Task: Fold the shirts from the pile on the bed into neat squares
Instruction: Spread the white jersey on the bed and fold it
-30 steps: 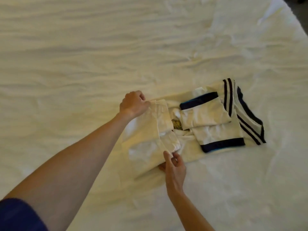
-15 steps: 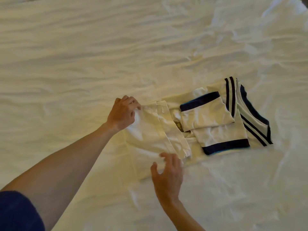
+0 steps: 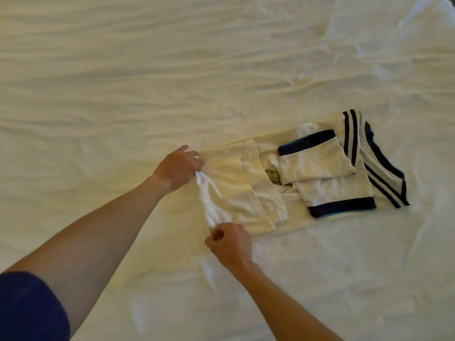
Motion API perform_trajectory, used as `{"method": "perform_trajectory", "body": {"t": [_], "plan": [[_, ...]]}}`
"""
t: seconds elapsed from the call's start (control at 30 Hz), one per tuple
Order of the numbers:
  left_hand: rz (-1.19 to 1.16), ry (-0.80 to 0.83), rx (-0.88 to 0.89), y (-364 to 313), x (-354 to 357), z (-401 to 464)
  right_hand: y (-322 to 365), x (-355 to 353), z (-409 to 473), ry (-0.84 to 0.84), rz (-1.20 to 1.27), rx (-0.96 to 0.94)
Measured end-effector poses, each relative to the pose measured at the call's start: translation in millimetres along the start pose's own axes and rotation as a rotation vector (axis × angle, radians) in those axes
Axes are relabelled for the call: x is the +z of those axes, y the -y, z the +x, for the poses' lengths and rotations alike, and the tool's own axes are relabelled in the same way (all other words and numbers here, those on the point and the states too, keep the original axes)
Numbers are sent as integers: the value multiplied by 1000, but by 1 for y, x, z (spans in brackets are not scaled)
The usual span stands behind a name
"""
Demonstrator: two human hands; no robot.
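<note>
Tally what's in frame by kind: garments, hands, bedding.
Shirts: 1, the white shirt with navy trim, part folded on the bed sheet.
Hands: 2, left hand and right hand, each pinching the shirt's left fold edge.
Bed sheets: 1.
Total: 4.

Both arms extended forward; left hand (image 3: 177,168) fingers curled, pinching; right hand (image 3: 230,244) fisted, pinching.
</note>
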State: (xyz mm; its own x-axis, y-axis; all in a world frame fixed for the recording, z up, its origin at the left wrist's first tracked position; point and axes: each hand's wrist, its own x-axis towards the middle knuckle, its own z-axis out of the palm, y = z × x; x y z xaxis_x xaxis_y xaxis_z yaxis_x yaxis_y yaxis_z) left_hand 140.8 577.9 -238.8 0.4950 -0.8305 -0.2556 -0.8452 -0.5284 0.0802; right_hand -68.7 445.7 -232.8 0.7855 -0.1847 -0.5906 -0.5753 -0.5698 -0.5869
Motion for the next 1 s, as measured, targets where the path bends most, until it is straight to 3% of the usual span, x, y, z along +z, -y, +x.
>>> {"method": "perform_trajectory", "body": {"t": [0.1,0.27,0.4,0.53,0.63,0.77,0.87,1.0], "plan": [[-23,89,-160,5,-13,-13,1,-5,-11,77,176,18],[196,450,-388,1,-63,-41,38,-16,-43,438,498,-29],[134,557,-481,-5,-110,-33,51,-43,-57,501,671,-48],[-214,289,-533,-24,-145,29,13,-100,-53,359,815,-29],[-572,180,-507,-49,-150,97,-40,-147,-40,134,846,41],[-873,-22,-514,-99,-137,174,-107,-194,-14,-186,819,177],[-964,-181,-568,-124,-106,210,-146,-208,8,-339,774,283],[-834,-89,-659,-129,-66,222,-170,-202,18,-315,675,274]]}}
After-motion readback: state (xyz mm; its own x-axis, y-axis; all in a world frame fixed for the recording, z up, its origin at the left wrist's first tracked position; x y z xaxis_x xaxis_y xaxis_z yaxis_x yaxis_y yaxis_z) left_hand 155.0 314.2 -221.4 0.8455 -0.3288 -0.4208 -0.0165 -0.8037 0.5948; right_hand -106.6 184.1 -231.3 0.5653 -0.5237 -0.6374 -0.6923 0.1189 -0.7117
